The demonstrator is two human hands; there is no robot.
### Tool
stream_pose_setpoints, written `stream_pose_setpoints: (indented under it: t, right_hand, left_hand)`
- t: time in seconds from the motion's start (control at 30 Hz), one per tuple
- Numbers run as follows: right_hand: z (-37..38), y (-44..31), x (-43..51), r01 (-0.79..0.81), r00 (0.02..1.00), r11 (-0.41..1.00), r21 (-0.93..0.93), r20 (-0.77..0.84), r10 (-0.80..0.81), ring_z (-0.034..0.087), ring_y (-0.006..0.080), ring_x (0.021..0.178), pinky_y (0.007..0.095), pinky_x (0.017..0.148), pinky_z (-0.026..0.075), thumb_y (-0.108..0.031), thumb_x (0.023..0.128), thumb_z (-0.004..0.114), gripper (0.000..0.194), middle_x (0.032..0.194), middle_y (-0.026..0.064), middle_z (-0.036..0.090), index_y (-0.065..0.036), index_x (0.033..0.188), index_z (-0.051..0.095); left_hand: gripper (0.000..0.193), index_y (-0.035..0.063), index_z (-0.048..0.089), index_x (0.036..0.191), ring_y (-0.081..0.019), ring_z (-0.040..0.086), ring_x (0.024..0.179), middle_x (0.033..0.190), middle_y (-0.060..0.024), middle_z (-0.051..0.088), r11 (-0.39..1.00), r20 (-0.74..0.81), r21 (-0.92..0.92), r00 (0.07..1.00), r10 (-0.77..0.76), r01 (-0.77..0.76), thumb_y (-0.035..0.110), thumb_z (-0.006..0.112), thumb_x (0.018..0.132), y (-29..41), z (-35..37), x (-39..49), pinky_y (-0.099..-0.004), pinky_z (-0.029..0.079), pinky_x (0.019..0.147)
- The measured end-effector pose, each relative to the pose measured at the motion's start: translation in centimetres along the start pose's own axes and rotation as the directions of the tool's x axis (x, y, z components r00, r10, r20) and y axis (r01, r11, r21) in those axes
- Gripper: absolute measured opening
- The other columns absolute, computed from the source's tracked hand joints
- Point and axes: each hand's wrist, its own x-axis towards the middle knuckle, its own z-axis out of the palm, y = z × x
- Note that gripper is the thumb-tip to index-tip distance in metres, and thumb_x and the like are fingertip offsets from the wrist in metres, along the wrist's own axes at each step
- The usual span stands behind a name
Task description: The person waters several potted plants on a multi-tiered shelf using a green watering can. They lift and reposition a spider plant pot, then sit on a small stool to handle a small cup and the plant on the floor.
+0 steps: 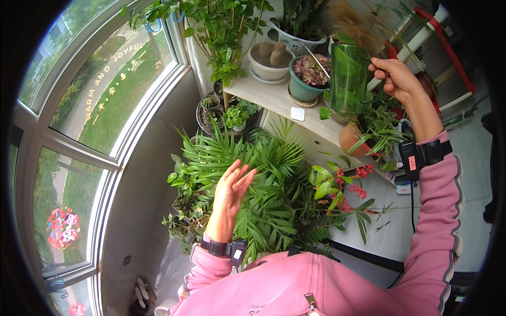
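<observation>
My left hand [230,193], palm up with its fingers apart, hovers over the fronds of a potted palm [269,205] and holds nothing. At upper right my right hand [393,77] is beside a green glass vase [348,79] with leaves in it. Its thumb and index fingertip are close together near the vase's right side; whether something thin is between them, or whether they touch the glass, I cannot tell. A teal pot of pink-edged succulents [306,85] stands left of the vase, with a thin metal rod [316,59] slanting over it.
A wooden cabinet top [272,94] bears a white bowl of cacti [270,67] and a white square object [297,114]. A spider plant [379,128] sits by the cabinet's right end. Red berries [355,181] stick out below. Windows [114,91] line the left; a red-and-white rack [446,47] stands at upper right.
</observation>
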Motion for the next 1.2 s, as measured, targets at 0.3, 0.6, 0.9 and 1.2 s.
stream_pose_setpoints:
  t: [0.3, 0.6, 0.9, 1.2]
  right_hand:
    - [1.1, -0.9, 1.4, 0.031, 0.999, 0.999, -0.013, 0.036, -0.031, 0.032, -0.0014, 0.039, 0.0144, 0.032, 0.023, -0.028, 0.094, 0.061, 0.024, 0.059, -0.0076, 0.049, -0.005, 0.087, 0.06]
    - [2.3, -2.2, 2.2, 0.049, 0.998, 0.995, -0.087, 0.047, -0.045, 0.031, -0.0007, 0.041, 0.0156, 0.033, 0.022, -0.029, 0.094, 0.06, 0.024, 0.058, -0.0086, 0.05, -0.006, 0.085, 0.059]
    - [1.9, -2.1, 1.0, 0.048, 0.998, 0.995, -0.083, 0.033, -0.046, 0.031, -0.0008, 0.039, 0.0159, 0.033, 0.021, -0.028, 0.094, 0.059, 0.024, 0.059, -0.0083, 0.05, -0.005, 0.085, 0.059]
    - [1.5, -1.6, -0.5, 0.037, 0.998, 0.996, -0.084, 0.063, -0.032, 0.031, -0.0011, 0.04, 0.0152, 0.034, 0.021, -0.028, 0.094, 0.06, 0.024, 0.059, -0.0076, 0.05, -0.006, 0.085, 0.059]
  left_hand:
    - [0.057, -0.0051, 0.038, 0.138, -0.0415, 0.054, 0.119, 0.136, -0.028, 0.043, 1.0, -0.01, -0.006, 1.0, 0.013, -0.013, 0.009, 0.064, 0.09, 0.5, -0.4, 0.1, -0.0414, 0.049, 0.102]
    - [0.057, -0.0049, 0.039, 0.138, -0.0407, 0.054, 0.119, 0.135, -0.0267, 0.044, 1.0, -0.028, -0.017, 0.999, 0.026, -0.026, 0.01, 0.065, 0.089, 0.8, -0.8, -0.2, -0.0407, 0.049, 0.102]
    - [0.058, -0.0049, 0.039, 0.138, -0.0407, 0.054, 0.119, 0.134, -0.0265, 0.045, 0.999, -0.021, -0.021, 0.999, 0.031, -0.031, 0.011, 0.066, 0.089, 0.8, -1.1, -0.1, -0.0407, 0.049, 0.102]
    - [0.059, -0.0051, 0.038, 0.138, -0.0412, 0.053, 0.119, 0.135, -0.0269, 0.044, 1.0, -0.004, -0.019, 1.0, 0.021, -0.021, 0.011, 0.066, 0.089, 0.5, -0.9, 0.1, -0.0414, 0.048, 0.102]
